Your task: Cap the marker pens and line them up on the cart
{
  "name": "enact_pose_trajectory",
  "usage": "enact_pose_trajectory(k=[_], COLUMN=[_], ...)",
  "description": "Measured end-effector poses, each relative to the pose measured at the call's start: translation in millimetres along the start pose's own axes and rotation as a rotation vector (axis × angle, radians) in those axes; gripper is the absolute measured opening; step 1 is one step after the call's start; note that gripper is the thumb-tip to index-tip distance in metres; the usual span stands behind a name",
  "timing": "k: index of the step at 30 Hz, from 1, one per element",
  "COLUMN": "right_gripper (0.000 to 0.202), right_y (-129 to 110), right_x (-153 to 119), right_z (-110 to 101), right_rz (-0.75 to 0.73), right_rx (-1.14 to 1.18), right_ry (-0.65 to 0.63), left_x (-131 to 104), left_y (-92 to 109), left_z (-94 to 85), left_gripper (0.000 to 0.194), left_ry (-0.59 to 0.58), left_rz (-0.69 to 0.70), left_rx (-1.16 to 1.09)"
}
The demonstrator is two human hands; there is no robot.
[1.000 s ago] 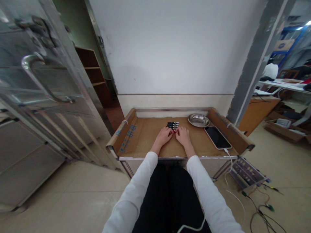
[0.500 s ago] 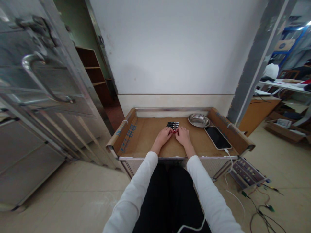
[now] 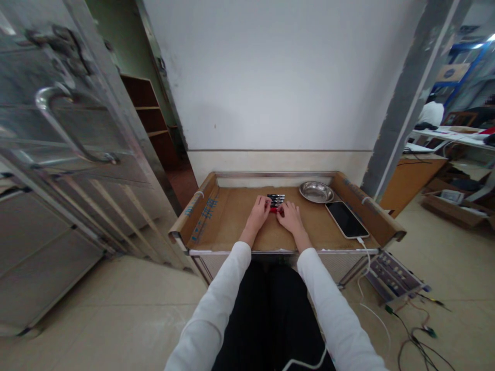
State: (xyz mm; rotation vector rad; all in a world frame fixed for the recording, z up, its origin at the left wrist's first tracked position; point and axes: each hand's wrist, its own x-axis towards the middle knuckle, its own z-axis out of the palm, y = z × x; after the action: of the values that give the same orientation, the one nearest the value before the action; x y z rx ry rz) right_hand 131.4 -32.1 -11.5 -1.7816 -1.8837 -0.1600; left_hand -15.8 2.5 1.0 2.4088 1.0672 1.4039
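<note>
Several slim black-and-silver pieces point(image 3: 277, 198) lie side by side in a small stack on the brown cardboard point(image 3: 232, 221), too small to name. A red piece point(image 3: 273, 210) lies along their near side. My left hand point(image 3: 259, 212) is at the left end of the row, its fingers curled together by the black pieces; what they pinch is hidden. Close by on the right, my right hand point(image 3: 290, 216) has its fingertips bent and pressed at the right end of the red piece.
A round metal dish point(image 3: 316, 192) stands at the back right of the cardboard-lined cart. In front of it lies a phone point(image 3: 347, 219) with a white charging cable point(image 3: 362, 278) running over the edge. Raised cardboard sides point(image 3: 199, 211) border the surface. An electrical box point(image 3: 394, 275) sits on the floor.
My left hand has shifted slightly left and away from me, off the red piece. My right hand has moved slightly left. More of the red piece and the black row shows between them.
</note>
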Motion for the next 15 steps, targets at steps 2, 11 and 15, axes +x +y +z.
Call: enact_pose_trajectory(k=[2,11,15], right_gripper=[0.013,0.021,0.023], right_y=[0.2,0.6,-0.4], right_x=[1.2,3.6,2.9], right_z=[-0.3,-5.6,-6.2], right_rz=[-0.005,0.006,-0.068], right_rx=[0.016,0.185,0.251], right_ry=[0.030,0.195,0.157], left_x=[1.5,0.8,-1.4], left_y=[0.8,-1.9,-1.0], left_z=[0.6,5.9,5.0], left_gripper=[0.012,0.012,0.013], left_ry=[0.050,-0.007,-0.061], left_rz=[-0.007,-0.005,0.010], left_rx=[-0.009,-0.068,-0.067])
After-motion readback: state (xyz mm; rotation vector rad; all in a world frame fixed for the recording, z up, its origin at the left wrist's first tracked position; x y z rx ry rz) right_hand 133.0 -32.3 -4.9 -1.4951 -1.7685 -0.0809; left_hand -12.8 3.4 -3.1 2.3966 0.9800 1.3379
